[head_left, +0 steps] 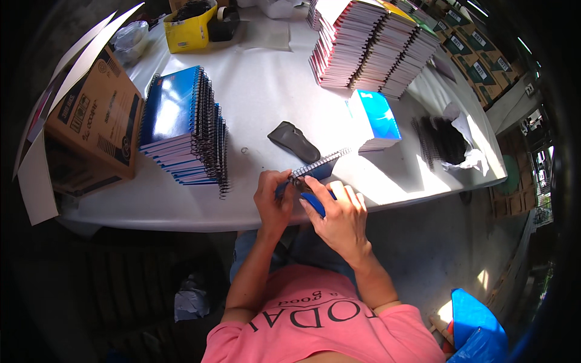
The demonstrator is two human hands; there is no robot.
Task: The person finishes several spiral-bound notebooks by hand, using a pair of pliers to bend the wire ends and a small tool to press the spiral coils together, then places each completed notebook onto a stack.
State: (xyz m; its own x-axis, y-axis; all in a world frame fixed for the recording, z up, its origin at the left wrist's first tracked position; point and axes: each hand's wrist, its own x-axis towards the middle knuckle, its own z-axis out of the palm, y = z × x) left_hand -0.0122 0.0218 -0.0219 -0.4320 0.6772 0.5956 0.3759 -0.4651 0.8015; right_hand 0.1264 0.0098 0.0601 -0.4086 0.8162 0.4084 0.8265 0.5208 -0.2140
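Note:
A blue-covered spiral notebook [324, 172] is held at the table's front edge, its coil edge facing up. My left hand [272, 202] pinches the notebook's left end, near the end of the coil. In my right hand [342, 221] is a blue-handled tool that looks like pliers [313, 204]. Its dark jaws are at the coil's end beside my left fingertips, partly hidden by my fingers. Just beyond the notebook lies a dark grey pouch-like object [295, 142]. To the left stands a stack of blue notebooks [172, 106] with black coils, some coil ends sticking out.
An open cardboard carton [100, 121] sits at the left. Blue-topped unbound pads [381, 121] and loose black coils [445, 140] lie to the right. Tall notebook stacks [363, 51] and a yellow box [189, 30] are at the back. A small coil scrap [244, 150] lies mid-table.

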